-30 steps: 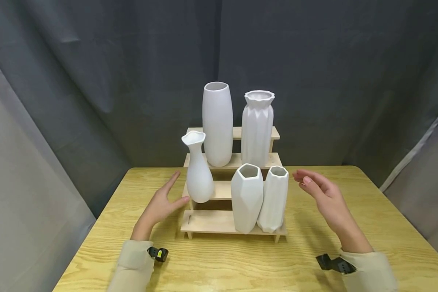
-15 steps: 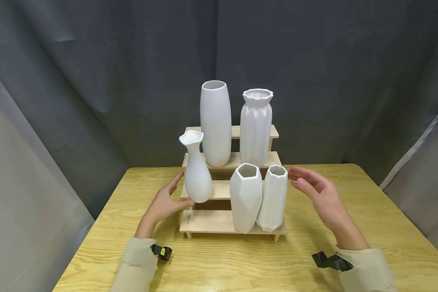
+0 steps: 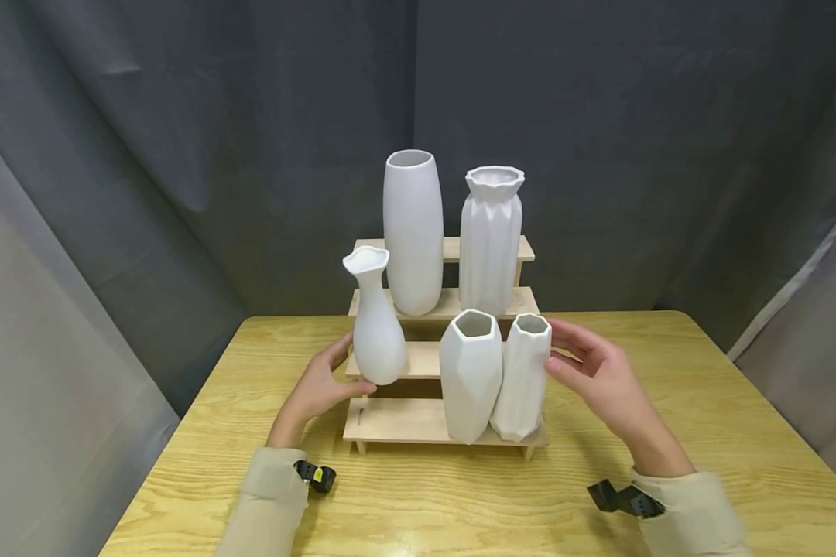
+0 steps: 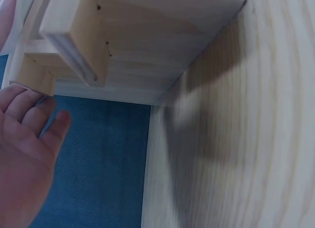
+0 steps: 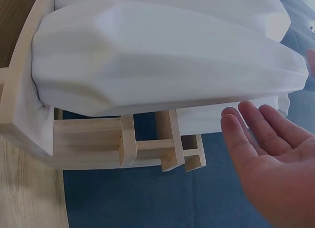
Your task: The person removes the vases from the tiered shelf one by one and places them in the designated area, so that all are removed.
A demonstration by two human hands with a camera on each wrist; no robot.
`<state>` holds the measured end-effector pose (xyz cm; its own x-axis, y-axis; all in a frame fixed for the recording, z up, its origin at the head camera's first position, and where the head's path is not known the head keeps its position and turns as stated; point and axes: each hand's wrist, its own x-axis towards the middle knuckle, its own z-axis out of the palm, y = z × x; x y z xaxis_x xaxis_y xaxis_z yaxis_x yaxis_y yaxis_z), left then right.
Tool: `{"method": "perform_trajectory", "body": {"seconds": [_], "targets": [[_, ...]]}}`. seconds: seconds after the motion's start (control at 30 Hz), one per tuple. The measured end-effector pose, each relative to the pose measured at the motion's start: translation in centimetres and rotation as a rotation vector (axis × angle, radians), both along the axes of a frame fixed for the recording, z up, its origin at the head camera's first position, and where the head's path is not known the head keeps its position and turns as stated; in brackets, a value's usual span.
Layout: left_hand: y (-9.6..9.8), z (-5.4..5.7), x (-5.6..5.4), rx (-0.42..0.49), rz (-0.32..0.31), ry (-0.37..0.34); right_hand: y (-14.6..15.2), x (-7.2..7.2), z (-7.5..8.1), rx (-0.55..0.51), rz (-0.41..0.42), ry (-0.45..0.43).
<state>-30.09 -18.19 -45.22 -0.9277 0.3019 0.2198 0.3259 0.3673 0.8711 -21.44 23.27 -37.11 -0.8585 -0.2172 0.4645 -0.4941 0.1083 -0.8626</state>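
Note:
A white long-necked vase (image 3: pixel 379 340) with a wavy rim stands on the second step of a wooden stepped stand (image 3: pixel 404 422). My left hand (image 3: pixel 318 387) is at its left, thumb near its base, other fingers partly hidden behind it. In the left wrist view, these fingers (image 4: pixel 35 114) lie along the stand's end, fairly straight. On the lowest step, a faceted white vase (image 3: pixel 471 379) and a slim ribbed white vase (image 3: pixel 522 379) lean together. My right hand (image 3: pixel 602 383) is beside the slim vase's upper part, thumb at its side; contact is hard to tell. Its fingers (image 5: pixel 268 129) are extended.
A tall smooth white vase (image 3: pixel 413 232) and a pleated white vase (image 3: pixel 491 240) stand higher on the stand. Everything rests on a wooden table (image 3: pixel 418 503). Dark grey curtains (image 3: pixel 286 155) hang behind the table.
Both hands have moved inward: the left from beside the long-necked vase to close against it, the right leftward to the slim vase. The vases stay in place.

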Motion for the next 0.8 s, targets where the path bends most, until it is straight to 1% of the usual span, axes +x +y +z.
{"method": "perform_trajectory", "body": {"seconds": [0.1,0.2,0.5,0.7,0.8], "targets": [[0.1,-0.1,-0.2,0.032,-0.020,0.011,-0.2,-0.1,0.0,0.003,-0.003,0.001],[0.1,-0.3,-0.3,0.052,-0.023,0.018,-0.4,-0.1,-0.1,0.015,-0.003,-0.012],[-0.1,-0.7,-0.4,0.050,0.013,-0.009,-0.9,-0.3,-0.2,0.072,-0.031,-0.055],[-0.1,-0.9,-0.6,0.046,0.011,-0.006,-1.0,-0.5,-0.4,0.076,-0.024,-0.031],[-0.2,-1.1,-0.7,0.041,0.026,-0.008,-0.9,-0.6,-0.5,0.078,-0.013,-0.018]]}}
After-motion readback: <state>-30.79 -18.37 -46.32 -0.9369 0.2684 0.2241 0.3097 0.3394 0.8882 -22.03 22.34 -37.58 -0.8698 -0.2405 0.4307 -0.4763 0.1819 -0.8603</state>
